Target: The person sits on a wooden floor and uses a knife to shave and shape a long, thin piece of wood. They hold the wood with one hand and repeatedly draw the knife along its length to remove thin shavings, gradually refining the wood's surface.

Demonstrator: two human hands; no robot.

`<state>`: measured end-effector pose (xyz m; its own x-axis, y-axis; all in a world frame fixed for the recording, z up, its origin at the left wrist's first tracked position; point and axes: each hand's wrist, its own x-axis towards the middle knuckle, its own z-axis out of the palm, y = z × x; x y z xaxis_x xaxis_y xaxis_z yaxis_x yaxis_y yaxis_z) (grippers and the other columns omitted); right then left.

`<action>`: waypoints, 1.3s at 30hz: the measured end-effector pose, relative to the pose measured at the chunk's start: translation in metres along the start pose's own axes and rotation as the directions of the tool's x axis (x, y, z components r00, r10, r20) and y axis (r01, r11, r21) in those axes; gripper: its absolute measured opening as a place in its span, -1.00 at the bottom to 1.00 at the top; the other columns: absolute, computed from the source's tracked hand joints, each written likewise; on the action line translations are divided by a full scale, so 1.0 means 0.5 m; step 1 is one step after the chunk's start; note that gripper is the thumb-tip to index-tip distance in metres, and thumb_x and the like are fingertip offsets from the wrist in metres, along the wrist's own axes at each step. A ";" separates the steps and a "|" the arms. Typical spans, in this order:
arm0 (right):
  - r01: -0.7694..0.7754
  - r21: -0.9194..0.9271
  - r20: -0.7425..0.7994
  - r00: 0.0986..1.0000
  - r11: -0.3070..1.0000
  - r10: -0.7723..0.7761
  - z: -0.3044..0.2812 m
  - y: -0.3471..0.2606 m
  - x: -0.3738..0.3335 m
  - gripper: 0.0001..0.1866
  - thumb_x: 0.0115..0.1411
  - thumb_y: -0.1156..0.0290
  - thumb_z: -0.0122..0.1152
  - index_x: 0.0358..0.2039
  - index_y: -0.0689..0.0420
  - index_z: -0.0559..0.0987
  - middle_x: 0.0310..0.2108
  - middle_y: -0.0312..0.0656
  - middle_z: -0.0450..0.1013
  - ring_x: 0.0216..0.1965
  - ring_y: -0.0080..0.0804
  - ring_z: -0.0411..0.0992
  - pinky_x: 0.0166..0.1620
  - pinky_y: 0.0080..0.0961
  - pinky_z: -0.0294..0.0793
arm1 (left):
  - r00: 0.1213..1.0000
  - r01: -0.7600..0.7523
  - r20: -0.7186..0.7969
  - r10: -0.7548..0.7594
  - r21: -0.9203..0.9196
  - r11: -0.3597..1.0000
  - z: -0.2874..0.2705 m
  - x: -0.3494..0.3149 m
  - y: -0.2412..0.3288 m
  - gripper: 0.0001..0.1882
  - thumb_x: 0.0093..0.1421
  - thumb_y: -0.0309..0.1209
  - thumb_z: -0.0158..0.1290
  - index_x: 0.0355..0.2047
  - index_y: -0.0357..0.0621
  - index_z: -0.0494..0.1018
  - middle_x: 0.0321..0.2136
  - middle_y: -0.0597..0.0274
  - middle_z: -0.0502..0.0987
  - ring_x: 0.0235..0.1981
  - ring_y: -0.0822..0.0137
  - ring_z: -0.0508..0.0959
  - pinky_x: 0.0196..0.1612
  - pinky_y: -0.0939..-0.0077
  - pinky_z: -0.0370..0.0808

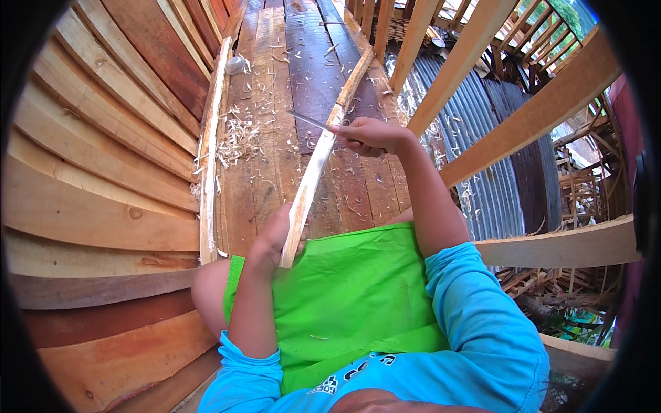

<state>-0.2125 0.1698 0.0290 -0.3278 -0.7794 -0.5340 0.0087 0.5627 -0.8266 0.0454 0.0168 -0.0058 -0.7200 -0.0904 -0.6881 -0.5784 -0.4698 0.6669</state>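
Observation:
A long wooden strip [313, 168] slants away from my lap, its far part still bark-brown and its near part pale and shaved. My left hand [277, 234] is wrapped round its near end, beside my left knee. Farther along the strip, my right hand [365, 136] is closed on a knife, its handle hidden in the fist. The knife blade [308, 120] points left and lies across the strip. A green cloth [358, 282] covers my lap.
Pale shavings [241, 138] litter the plank floor [272, 175]. Another pale strip [208, 158] lies along the board wall [103, 179] at left. Upright slats [458, 62] form a railing at right, with corrugated metal sheets [482, 138] beyond. A small clear object [237, 65] sits far left.

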 end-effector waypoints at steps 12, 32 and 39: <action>-0.069 -0.125 -0.953 0.285 0.990 -0.101 -0.183 0.125 -0.051 -0.57 0.28 0.17 -0.12 -0.20 0.29 0.55 -0.31 0.20 0.52 -0.18 0.10 0.50 -0.06 -0.14 0.41 | 1.000 0.018 0.004 -0.018 -0.008 1.000 0.003 0.000 -0.003 -0.66 0.35 -0.15 -0.30 -0.33 -0.15 0.31 -0.69 0.31 0.27 -0.73 0.47 0.27 -0.71 0.60 0.25; -0.476 -0.272 -0.919 0.387 0.836 -0.079 -0.080 0.286 0.075 -0.70 0.11 0.57 0.14 -0.11 0.14 0.57 -0.24 0.07 0.54 -0.16 0.04 0.50 -0.10 -0.19 0.45 | 0.999 -0.004 0.034 0.004 0.008 1.000 0.003 -0.010 0.011 -0.67 0.34 -0.16 -0.29 -0.34 -0.15 0.32 -0.66 0.29 0.30 -0.70 0.47 0.30 -0.71 0.57 0.28; -0.230 -0.450 -0.738 0.640 0.863 -0.214 -0.088 0.324 0.114 -0.72 0.09 0.46 0.19 -0.14 0.10 0.56 -0.21 0.04 0.54 -0.15 -0.01 0.51 -0.13 -0.23 0.48 | 0.997 0.018 0.075 -0.018 0.005 1.000 -0.004 0.006 0.003 -0.68 0.34 -0.17 -0.29 -0.31 -0.14 0.33 -0.61 0.30 0.32 -0.66 0.47 0.31 -0.68 0.56 0.30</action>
<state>-0.2712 0.2288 -0.1274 -0.9088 -0.4159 -0.0343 -0.3417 0.7888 -0.5108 0.0432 0.0140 -0.0073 -0.7360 -0.0153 -0.6768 -0.5933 -0.4668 0.6558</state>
